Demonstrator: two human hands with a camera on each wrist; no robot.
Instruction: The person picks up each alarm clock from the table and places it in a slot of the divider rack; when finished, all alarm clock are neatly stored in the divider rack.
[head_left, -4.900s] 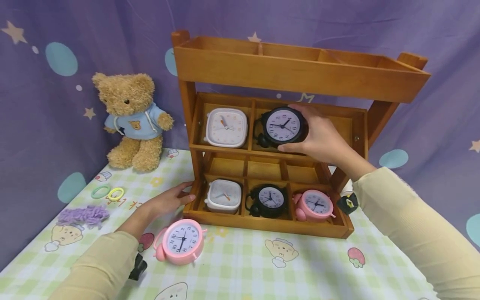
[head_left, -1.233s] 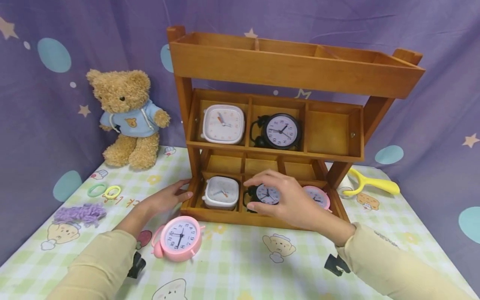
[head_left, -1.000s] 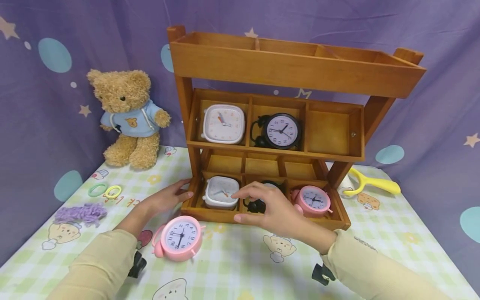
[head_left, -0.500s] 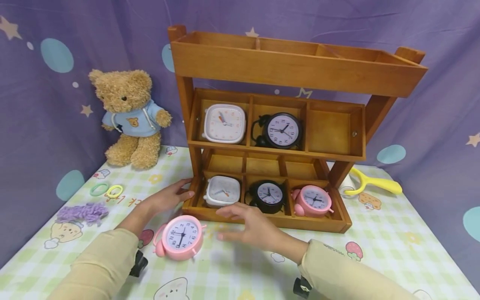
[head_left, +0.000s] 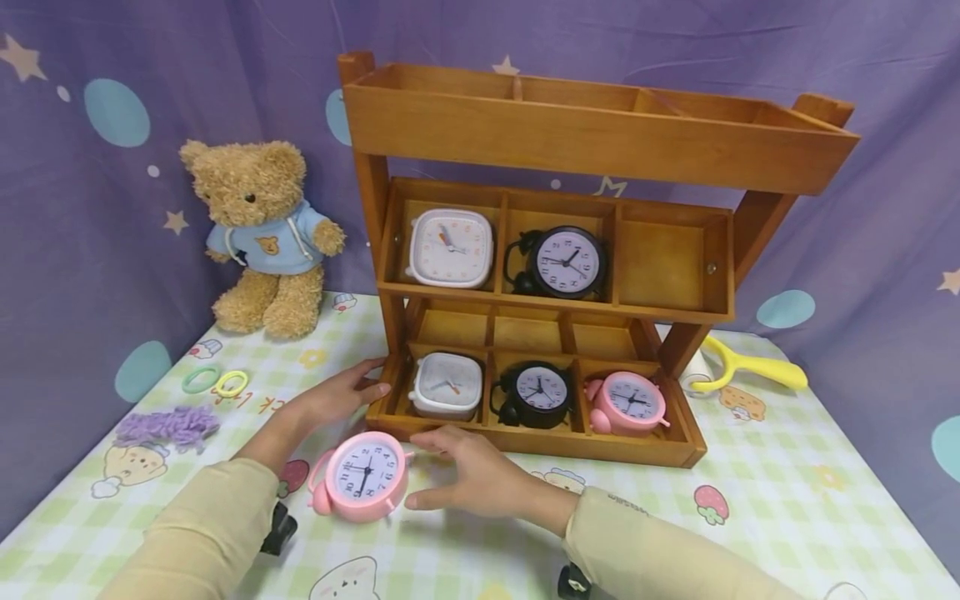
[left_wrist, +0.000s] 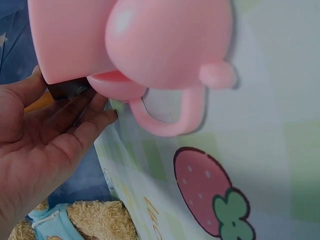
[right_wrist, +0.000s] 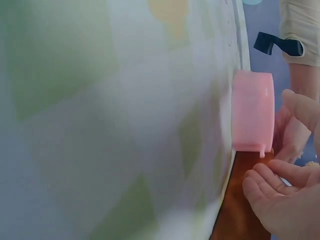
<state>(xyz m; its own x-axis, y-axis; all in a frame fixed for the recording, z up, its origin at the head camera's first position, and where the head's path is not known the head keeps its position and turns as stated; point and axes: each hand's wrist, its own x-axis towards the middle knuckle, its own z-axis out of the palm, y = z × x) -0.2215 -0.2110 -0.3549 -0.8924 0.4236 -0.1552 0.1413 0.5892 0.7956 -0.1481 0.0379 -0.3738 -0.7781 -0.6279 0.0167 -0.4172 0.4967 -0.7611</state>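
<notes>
Near the tablecloth's front edge, head view: pink alarm clock (head_left: 365, 475) stands upright, right hand (head_left: 468, 477) spread loosely just beside it, left hand (head_left: 330, 400) resting flat-fingered against the wooden rack (head_left: 600, 142). Left wrist view: clock's pink bell (left_wrist: 167, 42), palm relaxed. Right wrist view: clock (right_wrist: 253, 112) side-on, fingers (right_wrist: 267, 192) uncurled. No readable lettering.

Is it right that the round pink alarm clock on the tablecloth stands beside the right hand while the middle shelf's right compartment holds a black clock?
Not quite. In the head view, the middle shelf's right compartment holds nothing; the round black clock sits in the centre one. The round pink alarm clock does stand beside the right hand.
</notes>
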